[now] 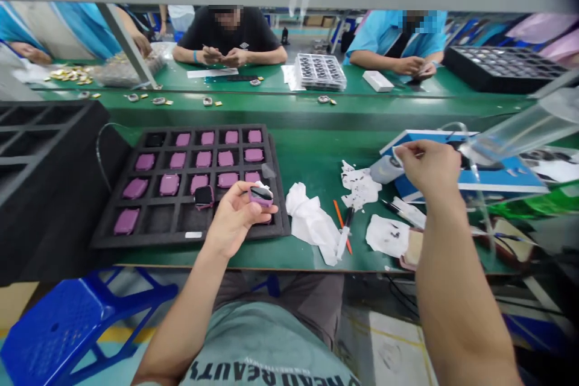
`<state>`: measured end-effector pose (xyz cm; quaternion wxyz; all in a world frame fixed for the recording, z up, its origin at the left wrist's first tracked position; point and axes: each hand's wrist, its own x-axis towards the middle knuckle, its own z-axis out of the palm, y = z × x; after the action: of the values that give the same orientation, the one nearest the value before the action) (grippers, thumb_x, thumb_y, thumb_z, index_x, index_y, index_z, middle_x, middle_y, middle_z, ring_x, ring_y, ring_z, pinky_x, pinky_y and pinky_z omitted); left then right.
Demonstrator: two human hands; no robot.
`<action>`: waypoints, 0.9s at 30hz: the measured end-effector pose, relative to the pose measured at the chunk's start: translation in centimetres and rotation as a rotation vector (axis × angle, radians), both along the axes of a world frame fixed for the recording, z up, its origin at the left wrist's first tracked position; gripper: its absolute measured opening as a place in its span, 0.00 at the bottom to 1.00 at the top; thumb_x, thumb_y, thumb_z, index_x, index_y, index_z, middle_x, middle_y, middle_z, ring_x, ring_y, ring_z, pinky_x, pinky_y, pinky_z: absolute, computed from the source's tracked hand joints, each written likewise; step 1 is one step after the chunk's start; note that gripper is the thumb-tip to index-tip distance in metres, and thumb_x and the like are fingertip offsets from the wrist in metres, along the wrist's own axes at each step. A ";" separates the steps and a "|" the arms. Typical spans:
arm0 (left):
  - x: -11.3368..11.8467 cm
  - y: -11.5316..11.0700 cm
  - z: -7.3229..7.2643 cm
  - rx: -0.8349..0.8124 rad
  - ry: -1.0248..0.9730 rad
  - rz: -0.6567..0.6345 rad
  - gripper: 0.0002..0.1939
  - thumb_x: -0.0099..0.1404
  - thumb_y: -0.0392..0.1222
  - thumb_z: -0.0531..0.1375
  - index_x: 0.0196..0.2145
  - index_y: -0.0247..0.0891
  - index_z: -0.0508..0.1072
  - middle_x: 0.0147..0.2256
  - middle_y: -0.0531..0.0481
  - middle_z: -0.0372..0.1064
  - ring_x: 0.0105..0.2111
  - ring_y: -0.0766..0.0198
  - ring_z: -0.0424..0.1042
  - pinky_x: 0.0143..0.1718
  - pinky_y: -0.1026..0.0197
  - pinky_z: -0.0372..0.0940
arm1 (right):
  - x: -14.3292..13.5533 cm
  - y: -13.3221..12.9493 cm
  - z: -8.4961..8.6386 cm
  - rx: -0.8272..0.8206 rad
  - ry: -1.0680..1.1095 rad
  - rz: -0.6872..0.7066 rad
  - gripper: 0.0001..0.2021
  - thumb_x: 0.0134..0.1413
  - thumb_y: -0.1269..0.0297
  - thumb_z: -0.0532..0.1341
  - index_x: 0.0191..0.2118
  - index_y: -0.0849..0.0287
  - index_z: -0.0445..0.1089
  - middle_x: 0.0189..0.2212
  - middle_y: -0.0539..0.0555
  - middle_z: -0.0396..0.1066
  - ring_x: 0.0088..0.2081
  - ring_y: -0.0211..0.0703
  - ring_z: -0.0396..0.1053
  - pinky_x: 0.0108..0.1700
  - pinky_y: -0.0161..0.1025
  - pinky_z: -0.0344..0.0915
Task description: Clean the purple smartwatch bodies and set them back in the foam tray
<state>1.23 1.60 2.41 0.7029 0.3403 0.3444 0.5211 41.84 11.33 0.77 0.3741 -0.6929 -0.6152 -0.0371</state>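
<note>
My left hand [237,217] grips a purple watch case [261,195] with a dark glossy face, held over the right side of a black foam tray [181,240]. Rows of similar purple cases [169,184] sit in the tray's compartments, and one dark-faced watch [204,196] lies across a divider. My right hand [427,166] is closed in a pinch on a small white wipe [398,154], at the top of a pale bottle [384,169]. Whether the wipe touches the bottle's top I cannot tell.
Crumpled white cloth [310,217], an orange stick [342,224] and spotted white paper [362,187] lie between my hands. A blue-and-white box [506,184] stands behind the bottle. A deep black foam box [58,193] is at left. Several co-workers sit opposite, beyond a ledge [271,110].
</note>
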 end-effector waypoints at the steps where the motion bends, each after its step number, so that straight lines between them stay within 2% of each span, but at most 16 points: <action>1: 0.0 0.0 0.0 -0.006 0.000 0.000 0.35 0.44 0.51 0.83 0.42 0.37 0.71 0.37 0.49 0.81 0.34 0.59 0.84 0.32 0.67 0.78 | -2.3 -1.1 0.4 -0.009 0.026 0.029 0.18 0.60 0.53 0.67 0.26 0.61 0.80 0.20 0.58 0.74 0.23 0.40 0.69 0.29 0.43 0.58; 2: 0.0 0.0 0.0 -0.010 0.001 0.001 0.35 0.44 0.51 0.83 0.42 0.37 0.71 0.37 0.49 0.81 0.34 0.59 0.84 0.32 0.67 0.78 | -5.0 -2.5 0.8 0.026 0.110 0.064 0.12 0.59 0.56 0.68 0.31 0.59 0.81 0.25 0.57 0.77 0.25 0.41 0.71 0.30 0.42 0.62; 3: 0.1 -0.1 0.0 -0.012 0.001 0.001 0.35 0.44 0.51 0.83 0.42 0.37 0.71 0.37 0.49 0.81 0.34 0.60 0.84 0.33 0.67 0.78 | -8.0 -4.0 1.4 0.069 0.196 0.161 0.07 0.60 0.60 0.68 0.34 0.57 0.82 0.29 0.56 0.80 0.28 0.43 0.73 0.31 0.41 0.65; 6: 0.1 -0.1 0.1 -0.014 0.012 0.000 0.34 0.44 0.50 0.83 0.41 0.37 0.72 0.37 0.49 0.81 0.33 0.60 0.84 0.33 0.67 0.78 | -16.6 -7.9 3.5 0.086 0.307 0.606 0.04 0.63 0.65 0.66 0.38 0.53 0.80 0.32 0.52 0.78 0.30 0.41 0.72 0.31 0.39 0.66; 9: 0.3 -0.2 0.0 -0.004 0.012 0.007 0.33 0.43 0.48 0.83 0.41 0.37 0.73 0.35 0.51 0.81 0.33 0.62 0.83 0.34 0.65 0.78 | -21.5 -9.7 5.6 0.056 0.319 0.852 0.05 0.66 0.69 0.64 0.39 0.54 0.78 0.34 0.51 0.78 0.34 0.40 0.73 0.34 0.38 0.68; 11: 0.4 -0.3 -0.1 0.005 -0.006 0.018 0.31 0.43 0.48 0.83 0.39 0.36 0.74 0.33 0.53 0.79 0.31 0.65 0.81 0.35 0.64 0.78 | -22.5 -9.9 6.2 0.035 0.253 0.923 0.06 0.68 0.70 0.62 0.40 0.56 0.76 0.35 0.52 0.77 0.38 0.42 0.74 0.39 0.40 0.69; 13: 0.5 -0.3 -0.2 0.012 -0.011 0.036 0.30 0.43 0.46 0.83 0.38 0.35 0.75 0.31 0.54 0.78 0.30 0.68 0.79 0.36 0.65 0.78 | -22.1 -9.8 6.1 0.013 0.147 0.932 0.06 0.68 0.71 0.61 0.40 0.57 0.76 0.36 0.54 0.77 0.40 0.44 0.74 0.42 0.42 0.69; 18: 0.4 -0.3 -0.2 -0.015 0.010 0.002 0.32 0.43 0.48 0.83 0.39 0.34 0.74 0.34 0.48 0.80 0.34 0.62 0.83 0.38 0.63 0.78 | -19.6 -9.8 4.4 -0.010 -0.101 0.742 0.07 0.68 0.69 0.61 0.39 0.56 0.76 0.34 0.54 0.77 0.38 0.47 0.73 0.40 0.44 0.67; 20: 0.3 -0.3 -0.2 -0.025 0.001 -0.020 0.32 0.43 0.50 0.83 0.40 0.34 0.74 0.36 0.47 0.81 0.35 0.59 0.84 0.39 0.62 0.78 | -19.1 -10.0 4.1 -0.014 -0.070 0.710 0.06 0.68 0.69 0.62 0.38 0.55 0.76 0.34 0.54 0.77 0.37 0.46 0.74 0.39 0.44 0.67; 23: 0.3 -0.3 -0.1 -0.023 -0.007 -0.025 0.32 0.43 0.50 0.83 0.40 0.34 0.74 0.35 0.48 0.80 0.36 0.59 0.84 0.39 0.63 0.78 | -19.6 -10.4 4.8 0.030 0.067 0.742 0.05 0.67 0.69 0.62 0.39 0.54 0.75 0.34 0.52 0.77 0.36 0.44 0.74 0.39 0.43 0.69; 27: 0.4 -0.4 -0.1 -0.001 -0.016 0.007 0.31 0.43 0.50 0.83 0.38 0.34 0.75 0.33 0.53 0.78 0.32 0.66 0.80 0.38 0.62 0.79 | -21.5 -10.6 6.2 0.057 0.108 0.835 0.07 0.67 0.71 0.60 0.40 0.53 0.75 0.36 0.53 0.77 0.39 0.45 0.74 0.41 0.44 0.71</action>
<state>1.66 1.18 2.32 0.7039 0.3345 0.3404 0.5260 20.39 0.70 6.93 0.4080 -0.3746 -0.8213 0.1371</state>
